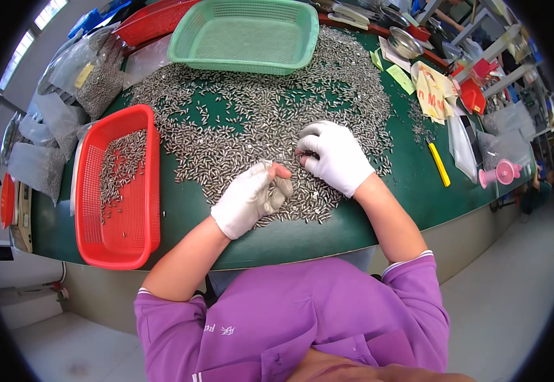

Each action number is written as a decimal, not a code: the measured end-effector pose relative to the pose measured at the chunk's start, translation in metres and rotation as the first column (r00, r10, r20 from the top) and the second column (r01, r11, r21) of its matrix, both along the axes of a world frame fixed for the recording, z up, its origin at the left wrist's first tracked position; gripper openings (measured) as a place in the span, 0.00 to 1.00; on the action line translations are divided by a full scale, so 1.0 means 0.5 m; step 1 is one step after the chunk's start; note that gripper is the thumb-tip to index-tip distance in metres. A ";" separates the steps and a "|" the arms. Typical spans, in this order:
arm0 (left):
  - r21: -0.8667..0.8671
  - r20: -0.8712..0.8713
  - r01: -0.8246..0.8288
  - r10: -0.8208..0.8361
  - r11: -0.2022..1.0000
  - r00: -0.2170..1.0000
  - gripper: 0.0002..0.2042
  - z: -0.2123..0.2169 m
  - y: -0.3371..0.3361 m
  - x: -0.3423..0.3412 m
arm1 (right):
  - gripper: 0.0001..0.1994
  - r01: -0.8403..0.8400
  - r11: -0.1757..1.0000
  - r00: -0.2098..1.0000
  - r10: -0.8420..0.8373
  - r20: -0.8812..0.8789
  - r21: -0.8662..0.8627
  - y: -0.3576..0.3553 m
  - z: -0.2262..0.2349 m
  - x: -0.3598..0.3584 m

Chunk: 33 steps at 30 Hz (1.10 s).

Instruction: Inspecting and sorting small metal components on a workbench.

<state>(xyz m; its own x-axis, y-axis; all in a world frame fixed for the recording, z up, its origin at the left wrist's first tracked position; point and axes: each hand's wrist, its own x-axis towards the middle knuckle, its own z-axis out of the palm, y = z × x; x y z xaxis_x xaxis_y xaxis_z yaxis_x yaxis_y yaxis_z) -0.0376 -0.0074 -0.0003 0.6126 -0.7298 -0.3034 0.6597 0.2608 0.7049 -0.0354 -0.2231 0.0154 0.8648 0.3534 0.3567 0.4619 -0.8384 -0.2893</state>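
A wide layer of small, shiny, pin-like metal pieces (226,153) covers the middle of the green table. My left hand (248,198), in a white glove with bare fingertips showing, is curled closed just above the near part of the layer; whatever its fingers hold is hidden. To the right, my white-gloved right hand (339,156) bends its fingers down at the pieces, with some dark metal bits in the crook of thumb and fingers. The two hands are close together but apart. Beside my left forearm, a red basket (124,239) holds a loose pile of the same pieces.
A light green basket (245,63) stands on the far side of the pieces. Filled clear bags (35,169) crowd the left edge. On the right lie a yellow-handled cutter (439,165), a printed cloth (433,92), plastic bags and a pink spool-like object (503,173).
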 end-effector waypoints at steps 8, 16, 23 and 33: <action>0.002 0.003 -0.005 0.005 1.000 1.000 0.12 -0.004 0.007 -0.001 | 0.03 -0.085 0.980 0.996 0.081 0.035 0.178 0.004 -0.003 0.007; 0.020 0.008 0.020 -0.020 1.000 1.000 0.09 -0.006 0.006 0.001 | 0.11 -0.304 0.947 0.926 0.270 0.263 0.101 0.036 0.045 -0.010; 0.028 0.025 0.014 -0.015 1.000 1.000 0.08 0.003 0.000 0.002 | 0.11 -0.426 0.896 0.891 0.392 0.230 0.125 0.032 0.033 -0.007; 0.017 -0.056 -0.011 0.012 1.000 0.998 0.10 -0.003 0.000 0.000 | 0.08 -0.050 0.998 0.998 0.049 -0.039 -0.024 -0.012 0.004 0.006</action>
